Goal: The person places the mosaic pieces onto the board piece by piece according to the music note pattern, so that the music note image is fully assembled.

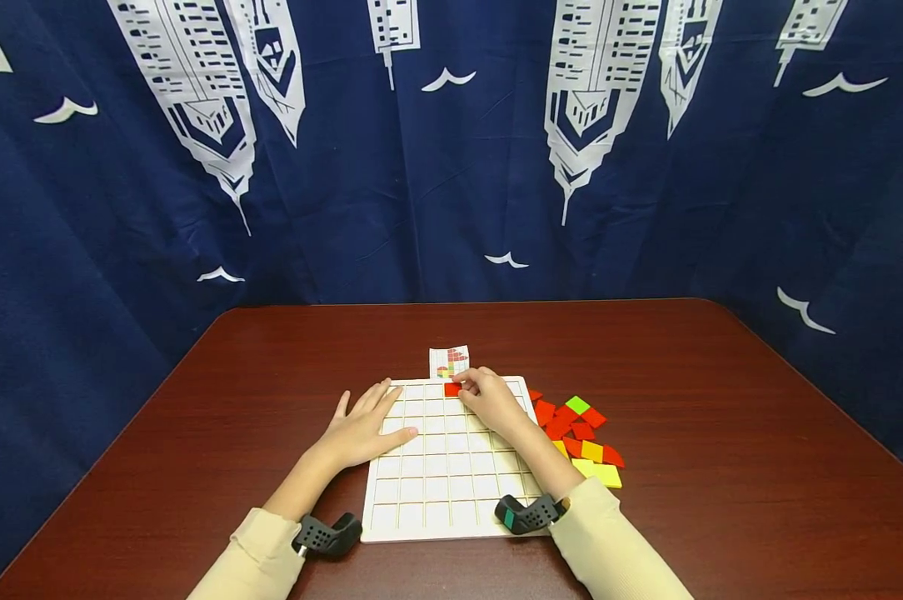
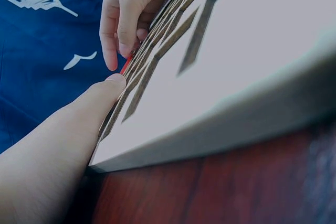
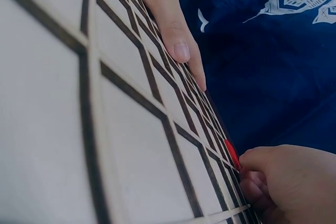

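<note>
A white grid board point(image 1: 429, 467) with raised lines lies on the table. My left hand point(image 1: 361, 429) rests spread over its left edge, thumb stretched across the squares. In the top row sits a red tile point(image 1: 452, 389). My right hand point(image 1: 489, 404) has its thumb and index finger at the tile's right edge, pinching it; in the right wrist view the red tile point(image 3: 231, 153) shows just beyond those fingertips. The left wrist view has the right hand point(image 2: 131, 19) bent down over the board's far edge.
Right of the board lies a loose pile of red tiles point(image 1: 559, 427) with green and yellow tiles point(image 1: 607, 476), partly behind my right forearm. A small printed picture card point(image 1: 449, 360) lies beyond the board's far edge. A blue curtain point(image 1: 421, 167) hangs behind the brown table point(image 1: 197, 467).
</note>
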Tool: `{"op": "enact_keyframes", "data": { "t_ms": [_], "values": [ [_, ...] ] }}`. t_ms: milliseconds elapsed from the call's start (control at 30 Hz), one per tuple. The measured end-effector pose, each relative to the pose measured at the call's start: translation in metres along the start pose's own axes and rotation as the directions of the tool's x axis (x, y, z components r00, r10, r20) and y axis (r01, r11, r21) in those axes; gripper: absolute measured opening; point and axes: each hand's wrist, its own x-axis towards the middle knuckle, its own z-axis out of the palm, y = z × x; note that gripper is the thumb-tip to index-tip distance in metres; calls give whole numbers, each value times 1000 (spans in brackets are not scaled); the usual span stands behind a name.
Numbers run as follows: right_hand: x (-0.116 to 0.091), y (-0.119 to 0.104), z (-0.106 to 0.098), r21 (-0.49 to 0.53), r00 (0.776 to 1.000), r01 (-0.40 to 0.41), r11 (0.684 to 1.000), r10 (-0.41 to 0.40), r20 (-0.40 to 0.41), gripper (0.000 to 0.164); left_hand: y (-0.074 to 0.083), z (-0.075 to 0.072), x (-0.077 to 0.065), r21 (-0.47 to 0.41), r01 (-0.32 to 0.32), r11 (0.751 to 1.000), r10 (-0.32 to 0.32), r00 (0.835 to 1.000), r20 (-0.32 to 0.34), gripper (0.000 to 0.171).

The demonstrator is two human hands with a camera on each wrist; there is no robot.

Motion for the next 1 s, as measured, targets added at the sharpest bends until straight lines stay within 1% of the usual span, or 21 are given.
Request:
{"op": "enact_keyframes", "data": {
  "t_ms": [133,300,367,567,633,733,867,1000],
  "values": [
    [0,-1,0,35,1000,-12,999,11,19,19,-1,-1,-2,-11,-3,1000,3,1000,-4,82],
    [-1,4,-8,171,997,-40,985,27,78,20,-1,0,-3,-14,-1,1000,1,1000,0,82],
    [-2,9,-14,210,995,-47,977,27,96,23,-1,1,-4,-10,-1,1000,1,1000,0,82],
    [-5,28,-42,252,990,-70,965,36,134,30,-2,1,-5,-17,-11,1000,11,1000,-10,82],
    [-7,37,-53,247,991,-66,967,34,132,31,-2,1,-4,-17,-13,1000,12,1000,-13,82],
    [-10,50,-68,209,991,-56,976,30,128,32,-2,0,-3,-9,-11,1000,11,1000,-13,82],
    [-15,65,-82,100,993,-45,994,34,115,31,-2,-1,-2,-5,-7,1000,7,1000,-6,82],
    [-19,72,-87,5,991,-46,999,45,127,31,-2,-2,-2,-9,-6,1000,6,1000,-2,82]
  ]
}}
